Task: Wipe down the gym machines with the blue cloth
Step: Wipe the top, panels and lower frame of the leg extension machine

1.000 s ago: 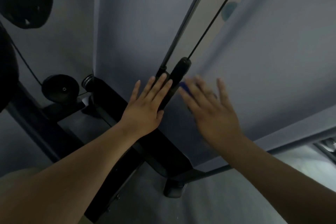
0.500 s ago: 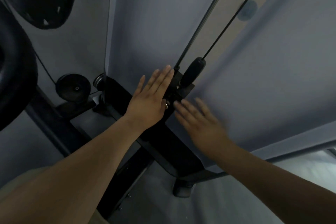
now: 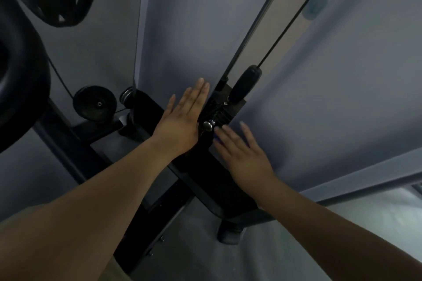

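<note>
Black pulley wheel (image 3: 94,104) sits far left on the gym machine (image 3: 201,180). Next, the left hand (image 3: 180,125) lies flat, fingers pressed together, beside a metal knob (image 3: 208,125). Then the right hand (image 3: 244,157), fingers spread, rests on the grey panel (image 3: 319,98), blue cloth (image 3: 216,141) barely showing under its fingertips.

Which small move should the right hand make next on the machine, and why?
Probably slide the right hand flat across the grey panel to its right: its straight fingers press there beside the metal knob, a hint of blue cloth beneath, while the left hand braces.
</note>
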